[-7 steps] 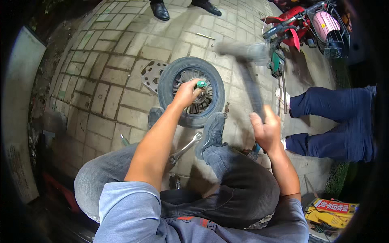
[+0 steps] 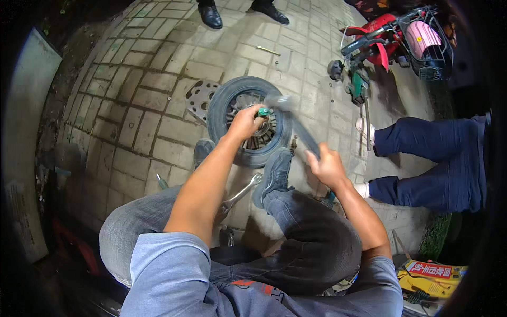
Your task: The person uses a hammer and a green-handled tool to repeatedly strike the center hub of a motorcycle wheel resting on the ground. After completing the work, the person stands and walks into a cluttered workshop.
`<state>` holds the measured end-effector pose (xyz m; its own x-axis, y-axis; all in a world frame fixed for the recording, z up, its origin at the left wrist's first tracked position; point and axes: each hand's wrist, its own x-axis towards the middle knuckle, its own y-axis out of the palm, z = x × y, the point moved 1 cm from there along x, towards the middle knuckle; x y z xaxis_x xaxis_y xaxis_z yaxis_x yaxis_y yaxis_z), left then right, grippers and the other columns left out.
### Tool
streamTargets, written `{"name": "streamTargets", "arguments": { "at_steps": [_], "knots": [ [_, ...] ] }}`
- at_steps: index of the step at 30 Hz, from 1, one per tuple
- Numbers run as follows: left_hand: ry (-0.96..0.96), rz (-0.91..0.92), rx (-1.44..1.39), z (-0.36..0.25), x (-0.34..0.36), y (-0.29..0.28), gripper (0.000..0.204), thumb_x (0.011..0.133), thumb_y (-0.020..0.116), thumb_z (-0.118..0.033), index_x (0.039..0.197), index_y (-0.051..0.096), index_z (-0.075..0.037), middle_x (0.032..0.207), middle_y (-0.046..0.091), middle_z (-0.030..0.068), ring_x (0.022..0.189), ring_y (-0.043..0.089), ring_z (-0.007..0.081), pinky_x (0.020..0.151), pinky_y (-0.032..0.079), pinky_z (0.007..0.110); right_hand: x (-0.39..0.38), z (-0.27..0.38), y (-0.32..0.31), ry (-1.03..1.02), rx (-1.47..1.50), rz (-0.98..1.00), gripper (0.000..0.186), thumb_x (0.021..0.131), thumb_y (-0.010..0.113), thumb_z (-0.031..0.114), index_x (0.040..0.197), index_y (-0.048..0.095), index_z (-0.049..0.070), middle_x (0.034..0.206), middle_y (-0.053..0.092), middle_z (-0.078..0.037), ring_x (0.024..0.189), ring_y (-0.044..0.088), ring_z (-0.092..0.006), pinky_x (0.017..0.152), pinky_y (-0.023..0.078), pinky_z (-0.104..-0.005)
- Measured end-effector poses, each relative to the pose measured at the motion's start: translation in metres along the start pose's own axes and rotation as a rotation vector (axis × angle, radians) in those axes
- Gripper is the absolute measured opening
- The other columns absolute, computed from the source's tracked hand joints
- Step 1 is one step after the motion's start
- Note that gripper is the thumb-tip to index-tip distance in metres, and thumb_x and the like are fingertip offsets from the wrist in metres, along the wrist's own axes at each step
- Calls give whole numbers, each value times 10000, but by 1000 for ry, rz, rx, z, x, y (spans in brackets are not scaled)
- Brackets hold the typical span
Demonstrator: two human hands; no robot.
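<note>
A black-tyred wheel [image 2: 219, 103] with a finned hub lies flat on the paving between my feet. My left hand [image 2: 245, 124] is closed around a green-handled tool [image 2: 263, 112] that looks like a screwdriver, stood on the hub. Its shaft and tip are hidden beneath the hand. My right hand [image 2: 328, 168] grips the dark handle of a hammer [image 2: 304, 130]. The hammer's head, smeared by motion, is over the wheel, right beside the top of the green handle. Whether the two touch I cannot tell.
Left of the wheel lies a holed metal plate [image 2: 197, 101]. A wrench [image 2: 243, 191] rests between my legs. A navy-trousered person [image 2: 428, 164] is at the right, below a red scooter [image 2: 375, 39]. Black shoes [image 2: 211, 17] stand at the far side. A yellow package [image 2: 433, 280] lies lower right.
My right hand has swung the hammer down and left, from raised at the right to over the wheel. The left hand stays on the green-handled tool.
</note>
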<state>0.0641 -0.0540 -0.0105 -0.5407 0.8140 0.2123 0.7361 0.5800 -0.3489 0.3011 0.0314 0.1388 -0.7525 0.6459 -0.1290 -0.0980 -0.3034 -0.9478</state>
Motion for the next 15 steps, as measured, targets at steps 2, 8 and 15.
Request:
{"name": "streamTargets", "arguments": {
  "at_steps": [2, 8, 15],
  "knots": [
    [-122, -209, -33, 37, -6, 1, 193, 852, 674, -154, 947, 580, -14, 866, 638, 207, 823, 655, 308, 754, 496, 385, 1, -16, 10, 62, -21, 154, 371, 888, 626, 334, 896, 572, -33, 723, 608, -304, 709, 609, -479, 631, 479, -521],
    [38, -77, 109, 31, 2, -14, 313, 826, 673, -86, 1120, 582, -37, 1111, 622, 182, 1047, 602, 330, 887, 471, 379, -42, -49, 34, 100, 264, -53, 403, 915, 604, 369, 817, 541, -17, 583, 564, -217, 566, 592, -407, 525, 441, -469],
    [104, 560, 191, 17, 40, 34, 793, 719, 750, -114, 1405, 374, 13, 1374, 468, 252, 1292, 445, 353, 1081, 355, 383, -31, -87, 60, 375, 495, -144, 457, 916, 597, 436, 833, 571, -13, 590, 536, -133, 554, 524, -211, 540, 416, -381]
  ]
}}
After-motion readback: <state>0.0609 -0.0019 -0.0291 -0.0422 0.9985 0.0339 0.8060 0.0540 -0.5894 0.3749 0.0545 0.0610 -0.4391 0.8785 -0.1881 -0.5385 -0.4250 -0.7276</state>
